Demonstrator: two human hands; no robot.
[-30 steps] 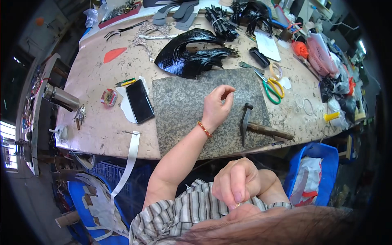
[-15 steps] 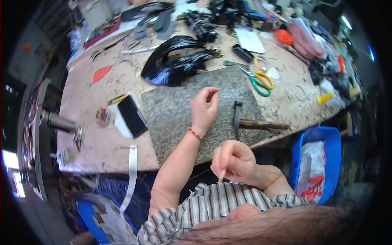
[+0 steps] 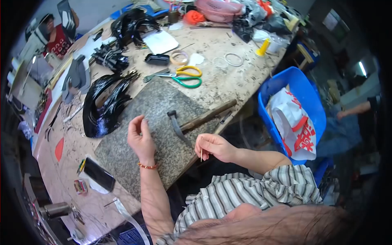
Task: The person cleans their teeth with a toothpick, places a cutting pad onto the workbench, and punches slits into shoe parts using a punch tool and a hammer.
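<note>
My right hand [image 3: 214,147] is closed in a pinch on a thin pale stick [image 3: 201,153], which points downward just off the table's near edge. Over the speckled stone slab [image 3: 122,149] hovers my left hand [image 3: 141,139], its fingers loosely curved and the thumb apart, with nothing visible between them. A hammer [image 3: 210,115] with a wooden handle lies on the slab, between and beyond my two hands. Glossy black strips [image 3: 98,118] rest at the slab's far left edge. Scissors [image 3: 188,77] with yellow and green handles lie beyond the slab.
A phone [image 3: 98,174] and a small container [image 3: 80,187] lie left of the slab. Tape roll [image 3: 179,58], black object [image 3: 157,59] and yellow cone [image 3: 263,47] are farther back. A blue bin [image 3: 316,106] holding a bag stands right. One person [image 3: 59,43] is far left; another's arm [image 3: 357,109] shows right.
The view has turned to the right, bringing the blue bin and other people in. My right hand has lifted outward from the shirt, still pinching the stick. The left hand stays over the slab.
</note>
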